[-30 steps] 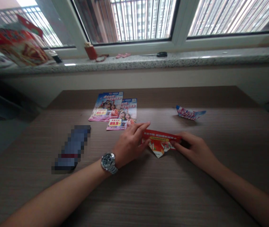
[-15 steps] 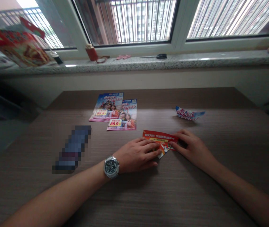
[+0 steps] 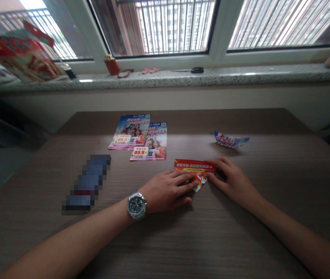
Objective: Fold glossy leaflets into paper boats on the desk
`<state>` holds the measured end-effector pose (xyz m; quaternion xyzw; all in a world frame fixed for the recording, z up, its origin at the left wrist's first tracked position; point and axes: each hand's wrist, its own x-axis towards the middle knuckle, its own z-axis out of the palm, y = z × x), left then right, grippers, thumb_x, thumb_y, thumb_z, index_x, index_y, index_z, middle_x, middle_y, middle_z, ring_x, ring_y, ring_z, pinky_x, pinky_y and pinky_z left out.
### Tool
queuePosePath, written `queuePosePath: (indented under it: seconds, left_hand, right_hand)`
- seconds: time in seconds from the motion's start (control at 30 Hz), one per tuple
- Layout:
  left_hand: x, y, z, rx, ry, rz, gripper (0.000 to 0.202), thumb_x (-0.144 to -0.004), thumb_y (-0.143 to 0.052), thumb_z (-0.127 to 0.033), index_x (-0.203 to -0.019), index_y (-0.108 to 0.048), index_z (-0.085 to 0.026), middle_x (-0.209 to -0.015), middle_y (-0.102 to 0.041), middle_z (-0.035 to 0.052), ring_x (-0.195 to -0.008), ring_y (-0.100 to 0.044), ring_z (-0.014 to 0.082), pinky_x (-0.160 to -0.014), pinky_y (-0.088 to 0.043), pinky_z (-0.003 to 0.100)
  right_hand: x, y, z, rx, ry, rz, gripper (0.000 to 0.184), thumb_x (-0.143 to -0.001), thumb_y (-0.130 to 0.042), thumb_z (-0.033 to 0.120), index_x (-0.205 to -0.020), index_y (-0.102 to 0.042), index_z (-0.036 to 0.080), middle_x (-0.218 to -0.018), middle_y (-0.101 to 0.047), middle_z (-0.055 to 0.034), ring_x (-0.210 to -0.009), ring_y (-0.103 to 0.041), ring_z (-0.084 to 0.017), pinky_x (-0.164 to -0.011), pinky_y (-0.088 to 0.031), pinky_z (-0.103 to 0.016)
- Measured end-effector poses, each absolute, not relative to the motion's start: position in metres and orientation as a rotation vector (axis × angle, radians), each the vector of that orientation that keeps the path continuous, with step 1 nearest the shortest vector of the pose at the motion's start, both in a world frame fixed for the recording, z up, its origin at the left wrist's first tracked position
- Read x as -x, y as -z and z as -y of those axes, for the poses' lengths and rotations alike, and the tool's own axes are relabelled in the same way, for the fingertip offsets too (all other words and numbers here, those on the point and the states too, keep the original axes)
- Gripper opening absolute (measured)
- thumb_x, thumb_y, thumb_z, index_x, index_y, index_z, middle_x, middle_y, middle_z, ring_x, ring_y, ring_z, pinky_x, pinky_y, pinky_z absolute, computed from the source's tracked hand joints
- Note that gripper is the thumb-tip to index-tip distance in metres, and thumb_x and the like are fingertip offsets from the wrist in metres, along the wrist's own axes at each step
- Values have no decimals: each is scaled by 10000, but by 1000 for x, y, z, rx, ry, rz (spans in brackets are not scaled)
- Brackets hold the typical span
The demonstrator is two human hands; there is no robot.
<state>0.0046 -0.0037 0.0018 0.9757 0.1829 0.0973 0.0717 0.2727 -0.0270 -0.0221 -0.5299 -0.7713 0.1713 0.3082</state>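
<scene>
A red leaflet (image 3: 194, 166) with white lettering lies on the table in front of me, its lower right edge running at a slant as if folded. My left hand (image 3: 166, 192), a metal watch (image 3: 136, 206) on its wrist, rests across the leaflet's left part with fingers stretched out. At the right end, my right hand (image 3: 234, 179) pinches the leaflet between thumb and fingers. Part of the paper is hidden beneath both hands. Beyond the right hand stands a small folded blue-and-pink paper (image 3: 231, 141), shaped like a boat.
Two printed flyers (image 3: 155, 141) overlap at the back left of the brown table (image 3: 118, 248). A blurred-out dark object (image 3: 88, 184) lies left of my left forearm. Scissors (image 3: 196, 70), a red case (image 3: 112, 66) and a food bag (image 3: 30, 58) are on the stone windowsill (image 3: 159, 80).
The right hand's fingers have shifted slightly left along the leaflet's right end. The left hand stays almost where it was, and the whole view has moved a little.
</scene>
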Motion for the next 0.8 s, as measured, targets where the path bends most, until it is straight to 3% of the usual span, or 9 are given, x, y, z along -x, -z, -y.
queuePosePath:
  seconds: [0.3,0.47,0.8]
  left_hand:
    - [-4,3,0,-2822,-392,-549,428,-1019,-501,-392,-1412,-520,-224,-1415,-571,85,-1239,-573,254,-1051,-494,440]
    - [-6,5,-7,-2751,-611,-869,370,-993,-551,-334,-1345,-578,-226,-1366,-587,107,-1198,-582,256,-1020,-507,460]
    - [-7,11,-18,-2751,-648,-1024,481,-944,-643,-311,-1396,-522,-194,-1283,-636,106,-1142,-598,258,-992,-518,456]
  right_hand:
    - [-271,23,26,1384,-454,2064,310,-918,-647,286,-1222,-619,231,-1102,-616,-93,-1043,-603,-272,-901,-504,-428]
    - [-270,21,26,1376,-462,2071,292,-926,-639,299,-1212,-623,237,-1090,-622,-93,-1030,-609,-276,-887,-508,-427]
    - [-270,21,27,1361,-434,2111,272,-927,-639,306,-1190,-633,238,-1077,-623,-96,-1005,-602,-277,-866,-505,-429]
